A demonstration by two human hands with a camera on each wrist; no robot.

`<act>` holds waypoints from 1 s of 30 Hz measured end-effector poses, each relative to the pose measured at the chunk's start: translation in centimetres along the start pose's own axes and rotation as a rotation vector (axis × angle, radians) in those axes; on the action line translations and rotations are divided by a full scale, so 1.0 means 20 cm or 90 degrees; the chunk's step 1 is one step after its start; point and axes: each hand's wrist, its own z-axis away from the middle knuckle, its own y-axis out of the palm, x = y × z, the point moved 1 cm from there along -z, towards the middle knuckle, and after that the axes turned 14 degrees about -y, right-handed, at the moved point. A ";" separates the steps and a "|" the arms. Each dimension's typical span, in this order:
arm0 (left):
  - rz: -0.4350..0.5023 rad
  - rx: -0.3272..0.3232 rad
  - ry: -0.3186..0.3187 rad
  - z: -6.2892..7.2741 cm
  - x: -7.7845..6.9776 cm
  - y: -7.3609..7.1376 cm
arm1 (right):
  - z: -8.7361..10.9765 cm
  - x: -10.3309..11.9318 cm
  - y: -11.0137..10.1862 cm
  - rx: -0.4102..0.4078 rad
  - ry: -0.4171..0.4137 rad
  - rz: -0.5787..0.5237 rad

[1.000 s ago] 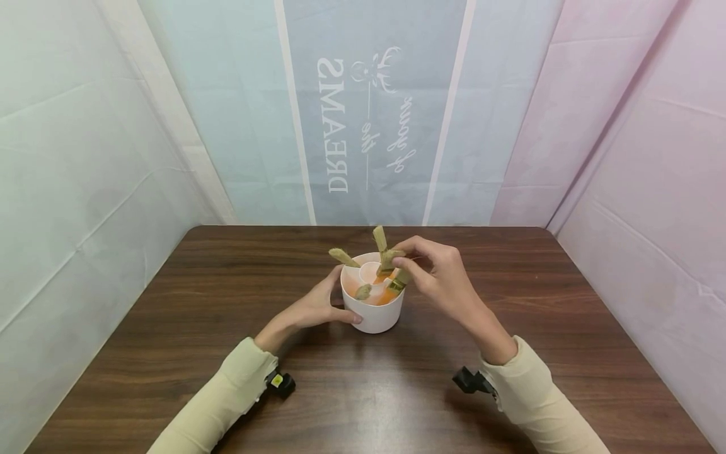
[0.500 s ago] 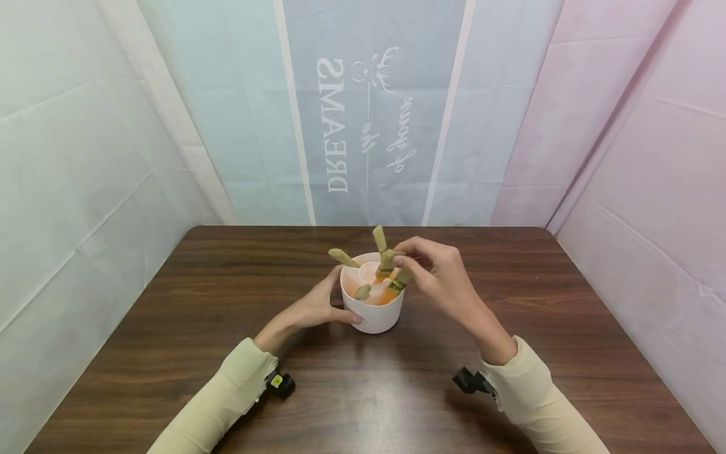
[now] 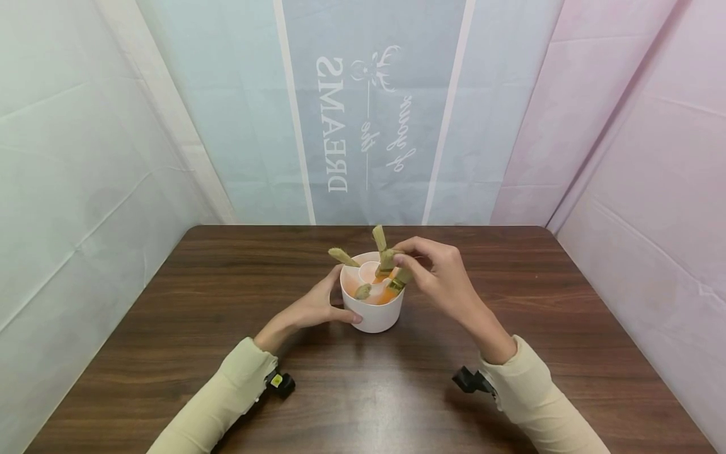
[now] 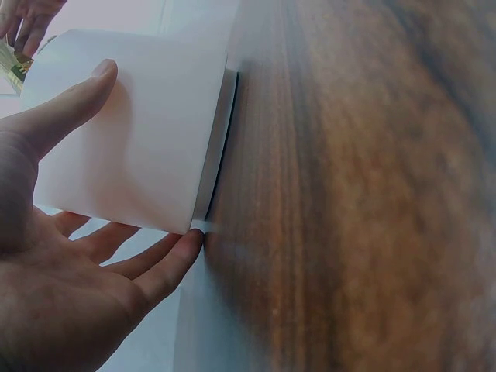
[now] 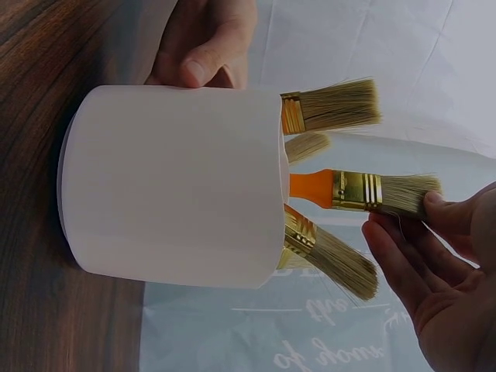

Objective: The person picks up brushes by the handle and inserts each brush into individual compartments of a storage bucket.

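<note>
A white round container [image 3: 371, 318] stands on the table, with a ring-shaped divider at its centre. My left hand [image 3: 309, 309] holds its left side, thumb on the near wall and fingers on the other side. In the right wrist view, a paintbrush [image 5: 353, 190] with an orange handle and gold ferrule rises bristles-up from the container. My right hand [image 5: 446, 267] pinches it by the bristles, fingertips close to the ferrule. Around it, several more brushes lean outward over the rim, among them an upper paintbrush [image 5: 337, 106] and a lower paintbrush [image 5: 333, 252]. Their lower handles are hidden inside.
The dark wood-grain table [image 3: 244, 265] extends around the container on all sides. A blue cloth backdrop [image 3: 391, 126] with mirrored lettering hangs behind its far edge, and pale cloth walls [image 3: 85, 189] flank it. Small black cameras [image 3: 280, 383] sit at both wrists.
</note>
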 end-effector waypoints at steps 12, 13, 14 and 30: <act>0.001 0.005 -0.002 0.01 0.00 0.00 | 0.00 0.00 0.01 -0.006 0.009 -0.008; 0.002 0.004 -0.002 0.01 0.00 0.00 | 0.00 0.00 0.01 -0.004 0.008 -0.010; 0.002 0.004 -0.002 0.01 -0.01 0.00 | 0.00 0.00 0.01 -0.002 0.008 -0.013; 0.009 0.005 0.007 0.00 0.00 0.00 | 0.00 -0.01 0.00 0.017 0.001 0.002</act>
